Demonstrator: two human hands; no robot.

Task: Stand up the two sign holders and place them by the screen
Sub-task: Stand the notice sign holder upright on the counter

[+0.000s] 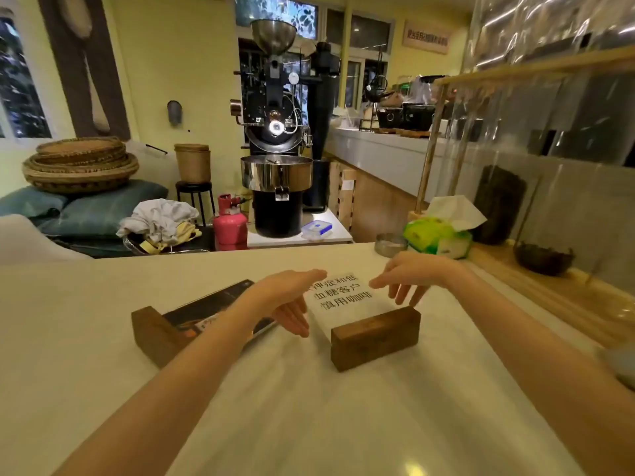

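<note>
Dark sign holder [192, 321]: lies flat on the pale surface [103, 304], left of the white sign holder; its wooden base block [151, 333] sits at the near-left end, its dark panel reaching away toward the left hand.
Left hand [292, 304]: hovers over the far end of the dark panel, just left of the white sign holder; grip spread open, fingers straight, holding nothing.
White sign holder [347, 298]: lies flat near the middle of the surface, printed side up, its wooden base block [374, 336] at the near end.
Right hand [409, 278]: hovers over the far-right corner of the white sign holder; grip open, fingers fanned downward, holding nothing; whether a fingertip touches the sheet cannot be told.
Tissue pack [436, 237]: green, beyond the white sign holder to the right, at the surface's far edge.
Screen [549, 97]: clear panel, right of the white sign holder, well apart from it.
</note>
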